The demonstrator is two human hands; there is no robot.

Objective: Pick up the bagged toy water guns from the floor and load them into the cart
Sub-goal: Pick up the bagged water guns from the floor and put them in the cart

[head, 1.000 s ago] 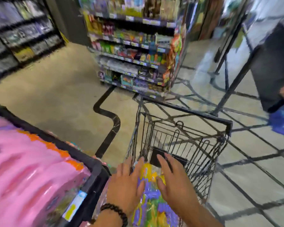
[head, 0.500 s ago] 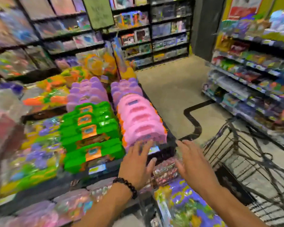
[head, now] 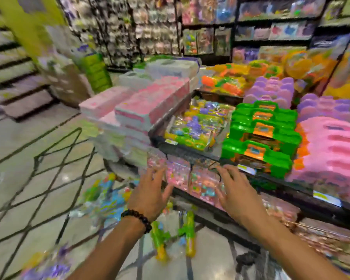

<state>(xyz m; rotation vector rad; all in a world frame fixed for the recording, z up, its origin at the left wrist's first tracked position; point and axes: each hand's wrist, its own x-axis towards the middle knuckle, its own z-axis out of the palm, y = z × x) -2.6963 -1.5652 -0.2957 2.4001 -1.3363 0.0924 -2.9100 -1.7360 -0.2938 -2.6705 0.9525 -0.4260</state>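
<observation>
Bagged toy water guns lie on the tiled floor below my hands: a green and yellow pair [head: 174,237] in clear plastic, a blue and green bag [head: 105,195] to their left, and a purple and yellow bag [head: 47,265] at the bottom left. My left hand [head: 150,195], with a dark bead bracelet on the wrist, hovers above them with fingers spread and nothing in it. My right hand [head: 236,195] is also held out with fingers apart, in front of the low display shelf. The cart is out of view.
A low black display stand [head: 190,154] holds green cases [head: 259,138], pink cases [head: 331,152], purple cases and bagged toys. Stacked pink and white boxes [head: 141,110] stand to its left. Toy shelves line the back wall; steps [head: 12,77] rise at the left.
My view has swung left from the cart to the display and floor. Both hands left the bag set in the cart and now reach, with nothing in them, toward the floor bags.
</observation>
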